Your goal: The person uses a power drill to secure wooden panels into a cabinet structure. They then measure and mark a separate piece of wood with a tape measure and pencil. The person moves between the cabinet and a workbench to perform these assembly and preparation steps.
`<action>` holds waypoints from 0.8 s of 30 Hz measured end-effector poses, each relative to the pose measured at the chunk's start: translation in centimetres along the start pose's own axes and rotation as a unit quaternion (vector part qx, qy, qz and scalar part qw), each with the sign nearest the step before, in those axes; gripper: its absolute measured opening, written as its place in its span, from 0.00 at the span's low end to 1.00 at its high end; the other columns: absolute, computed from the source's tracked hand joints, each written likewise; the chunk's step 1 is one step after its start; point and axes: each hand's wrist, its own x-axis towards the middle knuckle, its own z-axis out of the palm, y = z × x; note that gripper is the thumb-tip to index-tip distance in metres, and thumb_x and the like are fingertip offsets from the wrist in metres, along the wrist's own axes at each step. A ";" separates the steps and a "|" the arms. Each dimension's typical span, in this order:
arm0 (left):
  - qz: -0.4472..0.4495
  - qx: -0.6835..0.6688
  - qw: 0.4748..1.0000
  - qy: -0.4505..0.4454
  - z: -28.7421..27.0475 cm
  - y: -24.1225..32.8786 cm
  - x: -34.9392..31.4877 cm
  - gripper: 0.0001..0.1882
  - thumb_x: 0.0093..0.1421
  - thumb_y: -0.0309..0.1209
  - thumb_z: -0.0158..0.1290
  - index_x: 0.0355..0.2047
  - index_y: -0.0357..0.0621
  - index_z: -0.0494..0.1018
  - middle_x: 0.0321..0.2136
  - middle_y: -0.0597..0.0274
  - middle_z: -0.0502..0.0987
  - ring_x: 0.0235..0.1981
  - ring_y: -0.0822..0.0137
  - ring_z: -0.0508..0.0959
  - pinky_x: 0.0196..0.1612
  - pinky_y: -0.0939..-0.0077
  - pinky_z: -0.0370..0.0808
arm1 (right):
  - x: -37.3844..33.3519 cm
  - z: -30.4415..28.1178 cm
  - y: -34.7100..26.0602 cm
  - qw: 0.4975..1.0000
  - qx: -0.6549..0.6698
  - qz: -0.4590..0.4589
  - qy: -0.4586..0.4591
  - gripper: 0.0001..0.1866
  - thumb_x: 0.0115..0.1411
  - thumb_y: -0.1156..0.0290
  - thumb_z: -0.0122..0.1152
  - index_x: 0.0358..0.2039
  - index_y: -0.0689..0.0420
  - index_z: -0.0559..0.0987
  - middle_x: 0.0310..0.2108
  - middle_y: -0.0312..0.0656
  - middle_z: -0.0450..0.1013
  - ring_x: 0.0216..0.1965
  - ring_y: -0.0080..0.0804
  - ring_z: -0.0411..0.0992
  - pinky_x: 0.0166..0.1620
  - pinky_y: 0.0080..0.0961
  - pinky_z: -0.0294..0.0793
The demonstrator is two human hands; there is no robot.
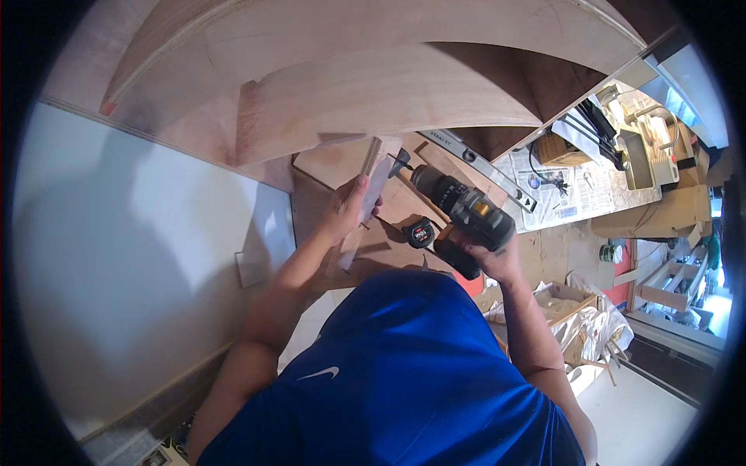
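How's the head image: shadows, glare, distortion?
Head view: soft shadows darken the smooth white panel at left; head view: fisheye bows the long pinkish-brown wooden boards at top; head view: bluish-white glare washes out the far right; head view: the black cordless drill looks fairly sharp.

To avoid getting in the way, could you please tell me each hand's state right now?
Left hand: closed on a narrow board.
Right hand: closed around a power drill.

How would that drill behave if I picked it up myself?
The drill would probably feel heavy for its size, given its thick body and the bulky black block near the right hand. Its hard-looking housing should likely stay stiff. Its rounded nose might let it rock if laid down.
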 end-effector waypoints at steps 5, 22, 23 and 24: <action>-0.071 0.042 0.997 -0.012 0.3 -0.6 -0.5 0.34 0.73 0.60 0.41 0.45 0.36 0.76 0.25 0.61 0.77 0.23 0.71 0.78 0.31 0.75 0.77 | 0.5 -0.4 -0.1 0.994 -0.075 -0.080 -0.028 0.37 0.52 0.72 0.76 0.63 0.58 0.73 0.49 0.44 0.82 0.47 0.30 0.81 0.53 0.29 0.77; -0.147 0.114 0.982 -0.044 -0.6 -5.5 -0.8 0.38 0.73 0.62 0.38 0.38 0.34 0.76 0.20 0.59 0.78 0.18 0.70 0.79 0.23 0.73 0.77 | -0.4 -0.2 5.4 0.991 -0.087 0.051 -0.083 0.39 0.51 0.71 0.71 0.65 0.56 0.71 0.45 0.43 0.82 0.43 0.29 0.80 0.51 0.29 0.77; -0.149 0.110 0.982 -0.039 -0.6 -5.7 -0.7 0.38 0.72 0.62 0.38 0.38 0.34 0.76 0.20 0.59 0.78 0.18 0.70 0.79 0.23 0.73 0.78 | -0.4 -0.2 5.6 0.992 -0.088 0.052 -0.079 0.39 0.51 0.70 0.71 0.65 0.56 0.71 0.45 0.43 0.82 0.43 0.29 0.80 0.51 0.29 0.77; -0.150 0.105 0.982 -0.034 -0.6 -5.8 -0.7 0.38 0.72 0.63 0.38 0.37 0.34 0.76 0.20 0.59 0.78 0.18 0.70 0.79 0.24 0.73 0.78 | -0.5 -0.1 5.7 0.992 -0.089 0.053 -0.075 0.38 0.51 0.70 0.71 0.65 0.56 0.71 0.44 0.42 0.82 0.43 0.28 0.80 0.51 0.29 0.78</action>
